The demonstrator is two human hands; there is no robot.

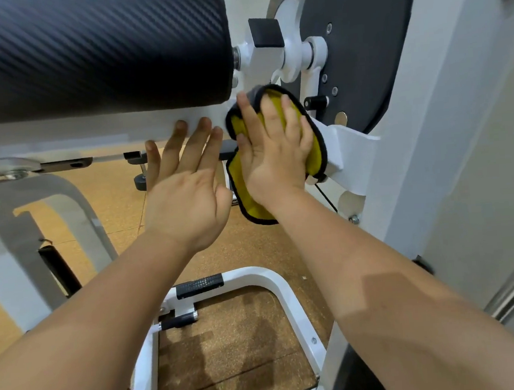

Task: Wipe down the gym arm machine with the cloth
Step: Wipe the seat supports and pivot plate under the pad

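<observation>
Fingertips (181,125) of the left hand (188,197), mid-frame, touch the white beam (90,131) of the arm machine (413,121); that hand is flat and holds nothing. Just right of it, the right hand (274,153), palm flat and grasping nothing, presses the yellow cloth (245,195) against a white bracket (350,150). Beyond, a black pad (84,48) fills the upper left, a dark disc (361,48) the upper right.
</observation>
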